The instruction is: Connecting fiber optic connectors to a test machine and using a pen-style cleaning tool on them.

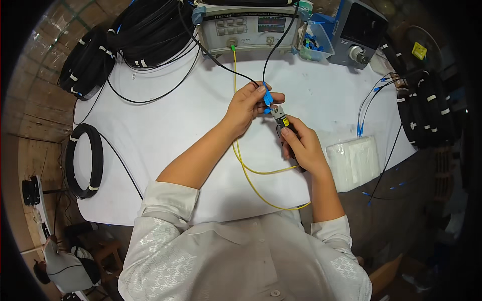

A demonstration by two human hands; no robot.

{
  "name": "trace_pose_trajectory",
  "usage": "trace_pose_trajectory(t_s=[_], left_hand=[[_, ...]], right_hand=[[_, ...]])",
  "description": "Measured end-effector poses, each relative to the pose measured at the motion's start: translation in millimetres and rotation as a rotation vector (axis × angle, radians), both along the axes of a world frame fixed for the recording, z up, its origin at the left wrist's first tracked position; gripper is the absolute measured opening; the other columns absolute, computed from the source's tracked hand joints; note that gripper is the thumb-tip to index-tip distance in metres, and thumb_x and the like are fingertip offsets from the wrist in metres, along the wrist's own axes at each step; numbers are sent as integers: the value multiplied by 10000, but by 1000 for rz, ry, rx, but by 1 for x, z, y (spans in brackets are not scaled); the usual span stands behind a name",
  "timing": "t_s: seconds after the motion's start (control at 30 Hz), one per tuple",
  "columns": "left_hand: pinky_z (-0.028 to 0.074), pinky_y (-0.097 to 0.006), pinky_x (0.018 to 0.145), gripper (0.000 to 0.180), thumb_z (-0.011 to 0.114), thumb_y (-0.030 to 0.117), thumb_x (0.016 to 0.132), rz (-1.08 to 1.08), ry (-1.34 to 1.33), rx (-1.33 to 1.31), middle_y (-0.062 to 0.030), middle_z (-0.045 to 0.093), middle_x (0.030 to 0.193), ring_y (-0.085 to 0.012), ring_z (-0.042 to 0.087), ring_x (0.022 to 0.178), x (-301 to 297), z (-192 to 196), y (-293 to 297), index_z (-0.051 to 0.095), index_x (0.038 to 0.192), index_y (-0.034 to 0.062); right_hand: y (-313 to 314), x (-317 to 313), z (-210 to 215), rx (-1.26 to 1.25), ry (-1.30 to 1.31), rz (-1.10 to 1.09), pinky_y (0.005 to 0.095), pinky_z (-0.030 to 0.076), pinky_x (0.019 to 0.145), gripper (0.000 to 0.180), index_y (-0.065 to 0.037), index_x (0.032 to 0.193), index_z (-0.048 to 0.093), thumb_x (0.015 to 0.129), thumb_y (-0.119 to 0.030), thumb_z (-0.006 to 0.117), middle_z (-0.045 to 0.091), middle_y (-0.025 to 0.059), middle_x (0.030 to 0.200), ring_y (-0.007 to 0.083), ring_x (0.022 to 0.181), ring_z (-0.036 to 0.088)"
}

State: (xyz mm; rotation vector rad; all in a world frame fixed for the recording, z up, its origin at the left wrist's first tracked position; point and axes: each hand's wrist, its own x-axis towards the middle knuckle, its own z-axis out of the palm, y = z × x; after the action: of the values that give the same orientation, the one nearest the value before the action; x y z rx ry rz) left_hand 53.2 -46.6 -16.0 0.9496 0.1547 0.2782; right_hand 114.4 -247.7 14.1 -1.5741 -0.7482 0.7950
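Observation:
My left hand point(247, 106) pinches a blue fibre connector point(267, 98) at the end of a black cable point(221, 62) above the white table point(165, 125). My right hand point(303, 145) grips a black pen-shaped tool point(281, 119) with a yellow band. Its tip meets the blue connector. A yellow cable point(251, 173) runs from a grey test instrument point(246, 27) at the back, under my left hand, and loops in front of me.
Coils of black cable point(135, 32) lie at the back left, another coil point(83, 160) at the left edge, more bundles point(427, 115) at the right. A packet of white wipes point(354, 161) sits right of my hand. A grey device point(359, 32) and blue connectors point(314, 42) stand behind.

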Motion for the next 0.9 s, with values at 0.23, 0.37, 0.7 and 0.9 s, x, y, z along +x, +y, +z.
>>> trace_pose_trajectory(t_s=[0.23, 0.37, 0.7, 0.9], left_hand=[[525, -391, 928, 236, 510, 266, 1023, 19, -11, -14, -212, 681, 1130, -297, 649, 1102, -1, 11, -14, 507, 1131, 57], [525, -384, 935, 243, 516, 281, 1020, 29, -39, -6, -211, 677, 1140, -281, 651, 1096, -2, 17, -19, 511, 1131, 64], [503, -356, 912, 302, 516, 316, 1031, 77, -29, 164, -172, 695, 1125, -215, 654, 1061, -1, 10, -24, 518, 1140, 35], [506, -362, 902, 314, 518, 318, 1031, 47, -6, 202, -169, 693, 1131, -207, 649, 1050, -2, 12, -22, 519, 1152, 29]], right_hand=[[0, -1, -10, 70, 211, 49, 252, 472, 502, 344, 32, 1256, 527, 1030, -225, 509, 603, 62, 824, 109, 556, 577], [1, -2, -11, 112, 288, 52, 252, 479, 505, 351, 38, 1280, 497, 1040, -217, 490, 601, 68, 839, 110, 561, 579], [5, -10, -11, 108, 213, -43, 236, 418, 467, 364, 49, 1271, 519, 1029, -222, 521, 608, 66, 842, 79, 526, 499], [4, -6, -12, 81, 240, -34, 232, 391, 432, 350, 38, 1240, 536, 1033, -244, 516, 606, 67, 832, 73, 500, 479]])
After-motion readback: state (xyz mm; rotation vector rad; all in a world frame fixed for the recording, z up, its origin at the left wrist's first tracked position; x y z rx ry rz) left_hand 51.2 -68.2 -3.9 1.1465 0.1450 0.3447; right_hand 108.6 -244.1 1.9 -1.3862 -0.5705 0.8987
